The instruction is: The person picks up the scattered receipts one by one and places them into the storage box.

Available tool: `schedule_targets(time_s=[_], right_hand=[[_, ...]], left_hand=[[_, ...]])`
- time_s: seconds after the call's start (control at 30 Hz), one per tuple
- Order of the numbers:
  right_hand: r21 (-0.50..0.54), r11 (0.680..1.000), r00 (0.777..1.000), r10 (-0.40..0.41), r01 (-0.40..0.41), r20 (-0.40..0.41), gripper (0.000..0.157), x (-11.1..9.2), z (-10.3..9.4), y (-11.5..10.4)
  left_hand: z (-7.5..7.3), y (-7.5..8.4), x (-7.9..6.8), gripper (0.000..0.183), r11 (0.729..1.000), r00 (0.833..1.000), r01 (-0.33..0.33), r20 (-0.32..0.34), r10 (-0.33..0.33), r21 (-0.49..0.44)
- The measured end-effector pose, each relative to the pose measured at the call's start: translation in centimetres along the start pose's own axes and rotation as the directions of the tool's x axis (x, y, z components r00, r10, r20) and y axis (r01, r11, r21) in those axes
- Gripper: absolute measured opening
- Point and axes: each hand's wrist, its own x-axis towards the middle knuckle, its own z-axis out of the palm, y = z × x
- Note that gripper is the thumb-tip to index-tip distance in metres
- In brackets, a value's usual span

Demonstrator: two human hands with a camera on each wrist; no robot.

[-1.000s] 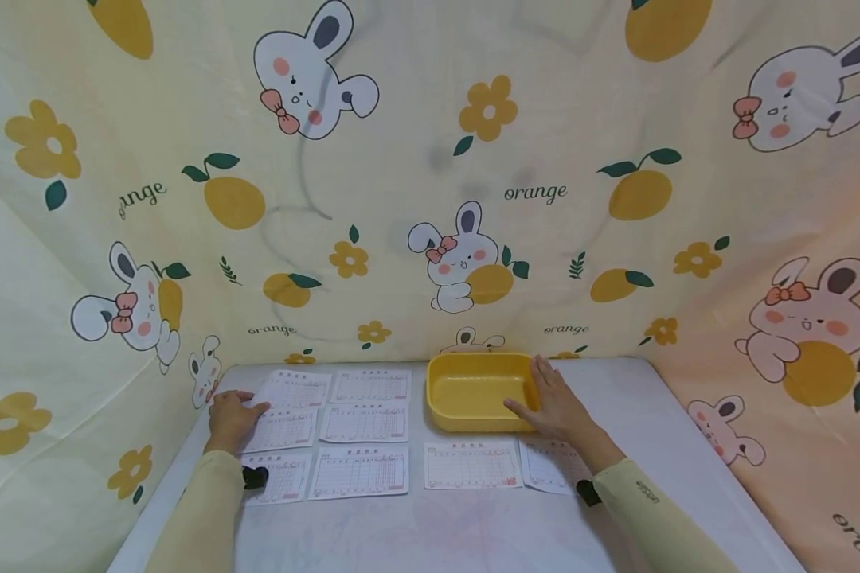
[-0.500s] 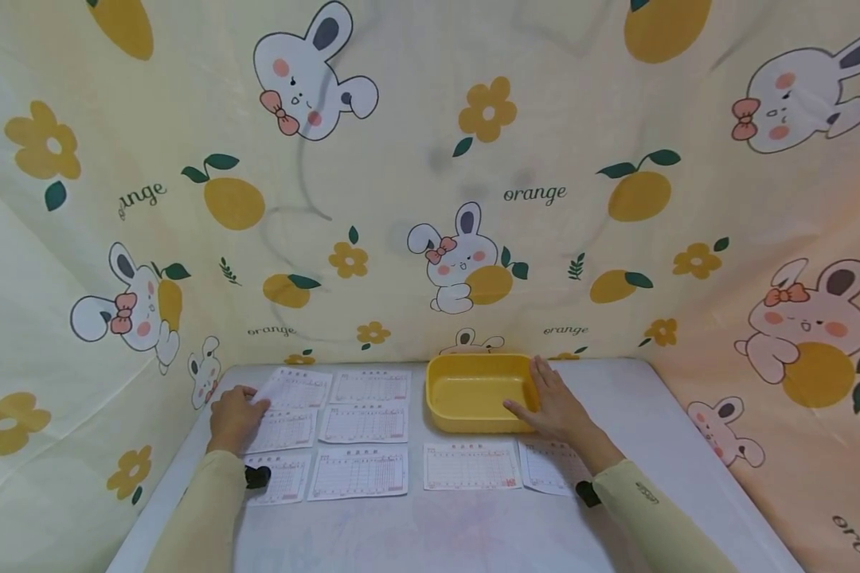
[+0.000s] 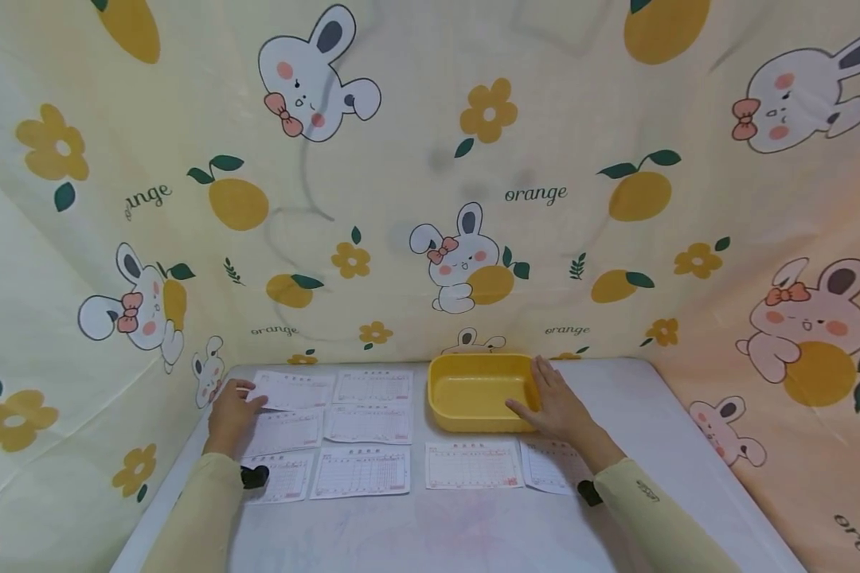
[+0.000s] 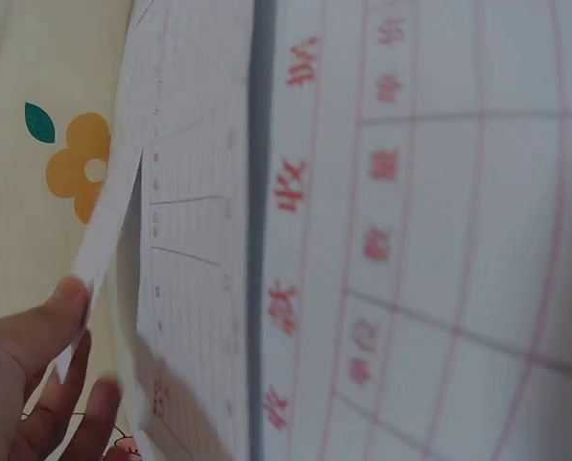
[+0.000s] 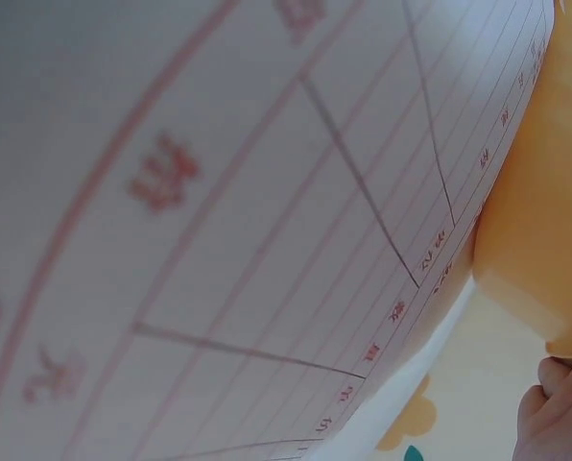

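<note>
Rectangular white red-printed paper form [image 3: 294,391] pinched now by L hand [image 3: 231,418], rounded yellow plastic tub [image 3: 476,425] touched by straight-fingered R hand [image 3: 562,410]. Crease poss. if form's tugged hard.

Pale cream cloth [image 3: 401,167] across the whole upper frame, hung as a back wall with sides at left and right. Printed with white rabbits [image 3: 462,269], golden fruits [image 3: 238,204], golden flowers [image 3: 476,114] and the word "orange" [image 3: 536,193]. Faint grey shadows [image 3: 306,179] at upper centre-left; whitish tint toward the left edge, peach toward the right. Soft, even light. Across the lower frame, a whitish tabletop [image 3: 416,537], faintly pink at lower centre, far edge along the cloth.
</note>
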Motion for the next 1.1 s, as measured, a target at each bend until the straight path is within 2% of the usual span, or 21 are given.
schedule_targets(time_s=[0.23,0.37,0.47,0.73,1.1], right_hand=[[0.0,1.0,1.0,0.015,-0.015,-0.009,0.117,0.2,0.2,0.1],[-0.001,1.0,1.0,0.015,-0.015,-0.014,0.118,0.2,0.2,0.0],[0.006,1.0,1.0,0.012,-0.012,-0.017,0.117,0.2,0.1,0.0],[0.009,1.0,1.0,0.014,-0.014,-0.018,0.115,0.1,0.2,-0.1],[0.01,1.0,1.0,0.015,-0.015,-0.022,0.117,0.0,0.0,-0.3]], left_hand=[[-0.4,0.4,-0.6,0.031,1.0,0.996,-0.026,-0.085,0.025,-0.006],[-0.8,0.5,-0.8,0.034,0.998,0.993,-0.045,-0.115,0.041,-0.034],[-1.0,0.8,-1.0,0.039,0.998,0.991,-0.035,-0.129,0.027,-0.057],[-1.4,1.1,-1.2,0.035,0.995,0.992,-0.004,-0.125,-0.009,-0.102],[-2.1,1.3,-1.4,0.035,0.98,0.994,-0.04,-0.111,0.018,-0.194]])
